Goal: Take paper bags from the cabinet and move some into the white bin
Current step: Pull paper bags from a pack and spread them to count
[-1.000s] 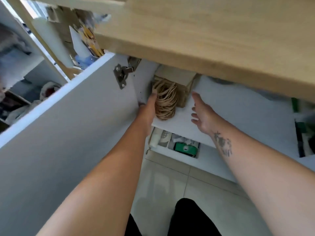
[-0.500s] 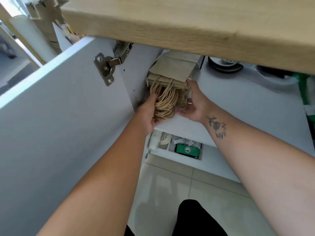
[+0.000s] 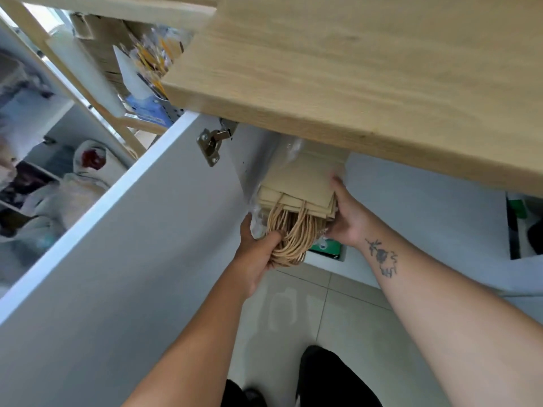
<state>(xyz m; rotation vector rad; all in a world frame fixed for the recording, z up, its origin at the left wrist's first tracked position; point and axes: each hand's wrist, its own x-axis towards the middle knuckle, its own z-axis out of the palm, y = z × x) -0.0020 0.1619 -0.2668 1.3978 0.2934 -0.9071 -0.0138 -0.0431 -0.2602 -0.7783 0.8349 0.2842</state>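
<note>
Gripping a flat stack of brown paper bags (image 3: pixel 302 183) under the wooden bench (image 3: pixel 352 83). Left hand (image 3: pixel 258 248) curls round twisted cord handles (image 3: pixel 293 236); right hand (image 3: pixel 348 218) clasps the stack's edge beside the white cabinet door (image 3: pixel 117 259).

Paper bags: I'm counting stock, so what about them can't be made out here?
Head view:
- Far end of the paper bags: hidden under the wooden countertop.
- Their count: edges packed too tight, handles tangled in the left hand.
- White bin: outside the frame.
- Right hand: tip on the stack blurred.

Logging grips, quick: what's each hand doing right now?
Left hand: grips the twine handles of the paper bags.
Right hand: holds the right side of the paper bags.
</note>
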